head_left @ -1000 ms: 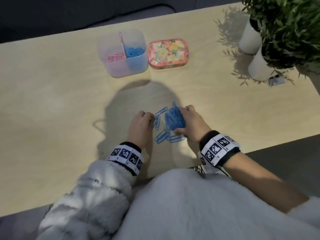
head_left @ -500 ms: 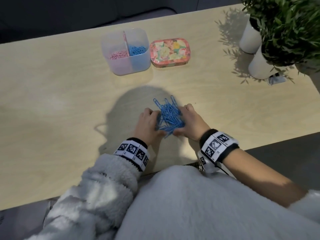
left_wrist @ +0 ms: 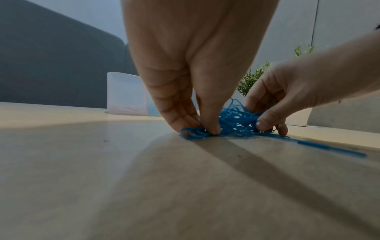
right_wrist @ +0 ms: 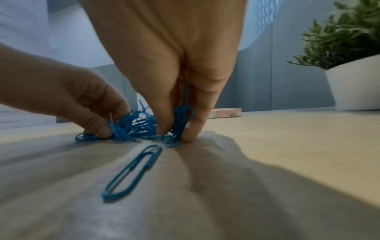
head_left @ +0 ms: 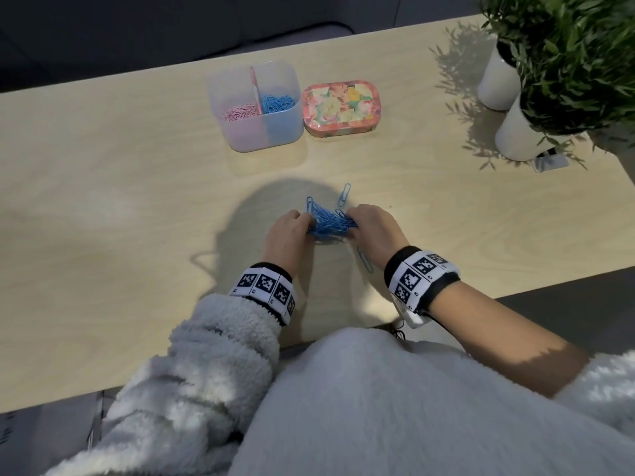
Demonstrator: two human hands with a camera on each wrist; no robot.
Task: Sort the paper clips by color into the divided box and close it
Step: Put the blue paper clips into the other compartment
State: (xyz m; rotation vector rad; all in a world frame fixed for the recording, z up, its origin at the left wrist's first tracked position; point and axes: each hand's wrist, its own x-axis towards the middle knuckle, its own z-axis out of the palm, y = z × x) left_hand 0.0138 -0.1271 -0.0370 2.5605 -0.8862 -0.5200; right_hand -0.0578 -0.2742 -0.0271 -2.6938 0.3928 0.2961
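Note:
A tangled pile of blue paper clips (head_left: 328, 224) lies on the wooden table in front of me. My left hand (head_left: 302, 224) pinches its left side, thumb and fingertips (left_wrist: 212, 129) down on the table. From the right, my right hand (head_left: 354, 219) grips the pile (right_wrist: 139, 126), a few clips caught between its thumb and fingers (right_wrist: 191, 131). One loose blue clip (head_left: 344, 194) lies just beyond the pile and another (head_left: 365, 260) (right_wrist: 133, 172) by my right wrist. The open divided box (head_left: 240, 139) stands further back, pink clips (head_left: 240, 112) in its left half, blue clips (head_left: 279, 103) in its right half.
A floral lid (head_left: 340, 108) lies flat right beside the box on its right. Two white pots (head_left: 515, 132) with green plants stand at the table's far right, with a small grey object (head_left: 549, 163) by the nearer pot. The table's near edge runs just under my wrists.
Both hands have drawn together, bunching the scattered blue clips into one tight pile. Two clips have been left outside it, one beyond and one near my right wrist.

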